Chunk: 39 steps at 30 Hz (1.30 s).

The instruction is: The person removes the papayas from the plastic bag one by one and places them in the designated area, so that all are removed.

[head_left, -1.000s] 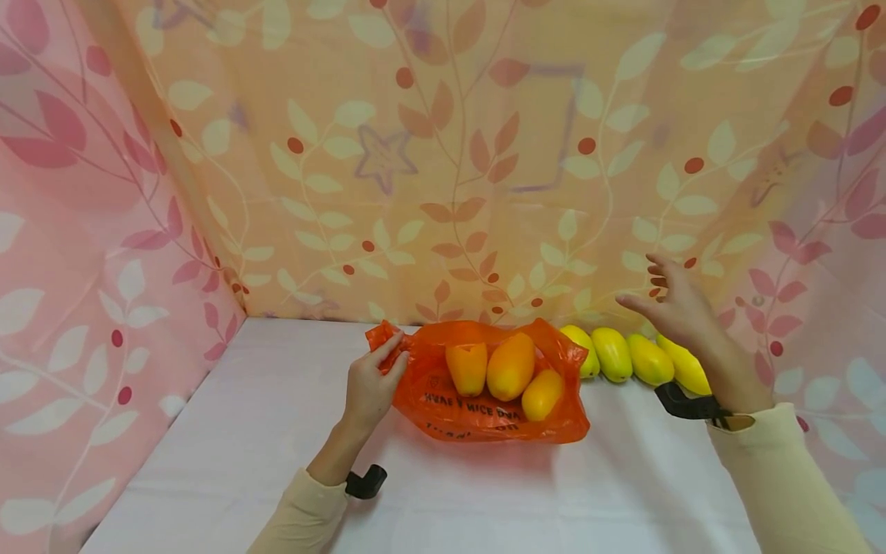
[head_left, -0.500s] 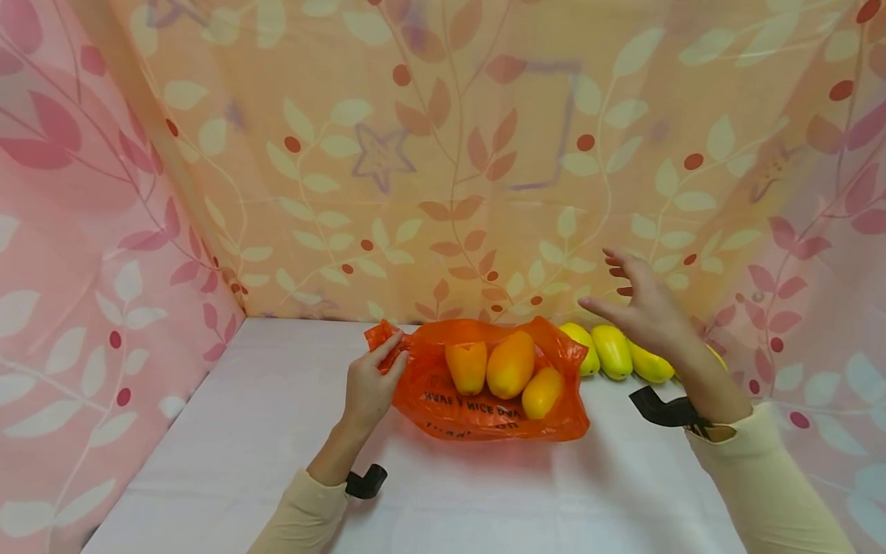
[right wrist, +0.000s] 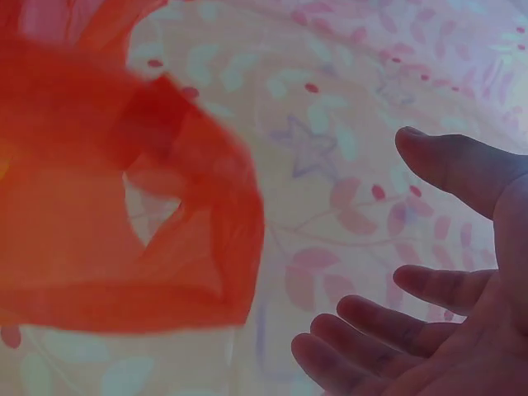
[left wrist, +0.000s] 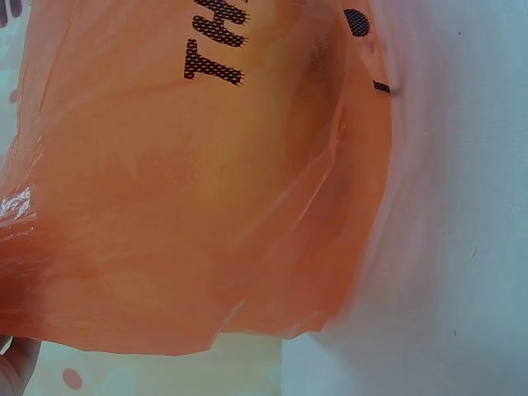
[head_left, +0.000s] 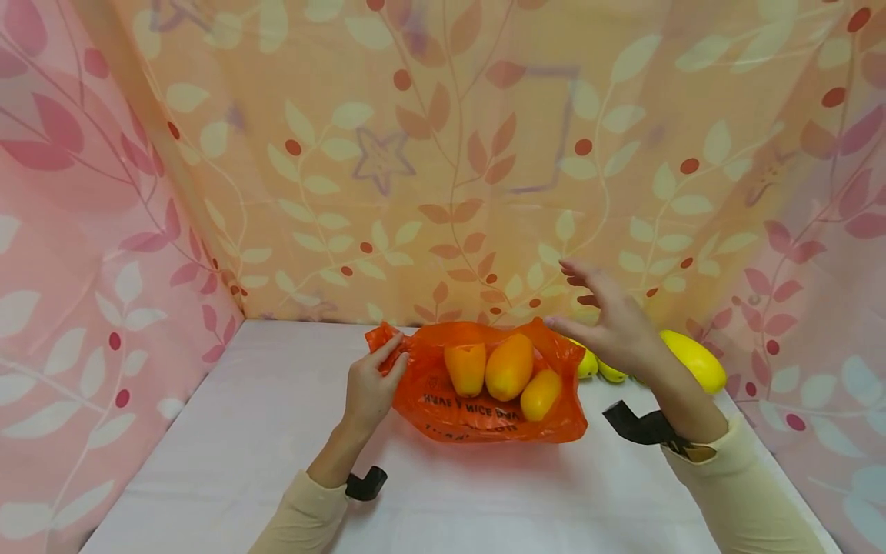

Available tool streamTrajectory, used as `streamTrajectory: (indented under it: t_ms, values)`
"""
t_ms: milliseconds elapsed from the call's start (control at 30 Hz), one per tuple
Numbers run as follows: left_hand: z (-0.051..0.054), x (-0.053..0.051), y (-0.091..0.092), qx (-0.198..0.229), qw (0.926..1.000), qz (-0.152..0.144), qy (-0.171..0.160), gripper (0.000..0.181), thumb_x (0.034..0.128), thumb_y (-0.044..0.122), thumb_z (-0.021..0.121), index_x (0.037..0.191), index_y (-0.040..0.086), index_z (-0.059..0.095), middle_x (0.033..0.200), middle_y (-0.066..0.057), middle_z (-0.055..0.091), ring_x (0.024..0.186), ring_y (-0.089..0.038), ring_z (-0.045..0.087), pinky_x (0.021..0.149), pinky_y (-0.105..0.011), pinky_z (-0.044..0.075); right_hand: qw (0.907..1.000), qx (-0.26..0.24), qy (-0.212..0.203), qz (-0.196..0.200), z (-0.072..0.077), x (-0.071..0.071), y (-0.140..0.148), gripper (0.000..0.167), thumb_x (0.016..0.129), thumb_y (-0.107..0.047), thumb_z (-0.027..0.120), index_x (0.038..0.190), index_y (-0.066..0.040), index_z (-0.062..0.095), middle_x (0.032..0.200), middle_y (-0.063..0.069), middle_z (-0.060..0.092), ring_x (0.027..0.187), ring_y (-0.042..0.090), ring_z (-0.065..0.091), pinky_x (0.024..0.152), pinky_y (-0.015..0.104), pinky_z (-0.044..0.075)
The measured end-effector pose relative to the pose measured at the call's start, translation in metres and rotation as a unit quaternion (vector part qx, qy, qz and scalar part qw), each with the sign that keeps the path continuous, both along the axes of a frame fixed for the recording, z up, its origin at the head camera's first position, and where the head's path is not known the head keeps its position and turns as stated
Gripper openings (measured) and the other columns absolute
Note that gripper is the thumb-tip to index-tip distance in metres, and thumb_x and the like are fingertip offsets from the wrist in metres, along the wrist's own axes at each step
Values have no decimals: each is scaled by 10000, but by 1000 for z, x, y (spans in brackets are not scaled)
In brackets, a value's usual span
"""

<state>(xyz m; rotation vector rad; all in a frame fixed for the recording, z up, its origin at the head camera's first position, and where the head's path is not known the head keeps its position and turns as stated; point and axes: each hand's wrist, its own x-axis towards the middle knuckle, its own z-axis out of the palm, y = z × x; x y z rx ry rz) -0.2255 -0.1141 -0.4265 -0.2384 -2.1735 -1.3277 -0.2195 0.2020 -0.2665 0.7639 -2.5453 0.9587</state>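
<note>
An orange plastic bag with black lettering lies on the table, its mouth spread open. Three mangoes show through or inside it, tinted orange. My left hand pinches the bag's left end between thumb and fingers; in the left wrist view the bag fills most of the picture. Raised above the bag's right end, my right hand has its fingers spread and holds nothing. The right wrist view shows that hand apart from the bag.
Yellow-green mangoes stand in a row right of the bag; the rightmost mango is in plain sight, while my right hand and arm partly cover others, such as the mango beside the bag. A leaf-patterned curtain closes off the white table's back.
My right hand has moved left, from above the mangoes to beside the bag's right end, its fingers still spread. The left hand, the bag and the mangoes stay where they were.
</note>
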Motion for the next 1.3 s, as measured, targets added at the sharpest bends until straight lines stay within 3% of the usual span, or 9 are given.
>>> streamTrajectory:
  t_ms: [200,433,567,867,1000,1133,1300]
  values:
    - [-2,-1,0,-8,10000,-9,8,367,892,94,692,1251,22,655,1102,-180,725,676,-190,616,551,-103,475,9995,64,10,324,-6,4,-12,754,815,-123,779,1461,-50,396,1442,167,461,1261,346,478,985,557,483]
    - [-4,-2,1,-34,10000,-13,37,369,886,93,699,1245,16,658,1092,-185,727,540,-78,448,458,-109,385,9980,229,-219,548,-19,11,-28,757,818,-164,780,1460,-64,391,1426,160,476,1257,330,485,987,535,489]
    - [-4,-1,1,-31,10000,-7,58,365,888,96,697,1243,17,660,1100,-186,725,576,-99,507,473,-106,406,9960,248,-287,805,-29,14,-39,750,818,-186,783,1453,-57,403,1422,156,496,1254,323,500,978,503,492]
    - [-3,-2,2,-48,9999,38,90,350,888,90,694,1225,-2,666,1113,-180,722,710,-235,653,521,-134,482,9862,540,-1130,1084,-55,14,-56,695,849,-289,752,1438,-102,435,1409,88,520,1223,275,536,1001,523,484]
    - [-2,-2,2,-62,9999,32,150,353,885,87,697,1223,-4,666,1121,-177,720,772,-248,682,562,-128,504,9771,753,-1569,1220,-72,8,-62,693,859,-352,734,1437,-112,436,1405,66,519,1230,265,525,1014,516,474]
    - [-2,-2,3,-29,9999,8,153,357,884,90,700,1228,5,666,1138,-169,717,709,-228,654,542,-131,493,9659,886,-2097,1235,-91,-1,-67,708,860,-381,728,1448,-119,431,1415,80,505,1260,308,498,1038,524,451]
    - [-3,-2,4,14,10000,13,94,362,883,85,700,1233,3,662,1147,-168,714,765,-239,681,565,-122,504,9589,977,-2431,1091,-112,-13,-74,697,867,-347,727,1444,-90,431,1425,132,498,1270,334,494,1055,532,438]
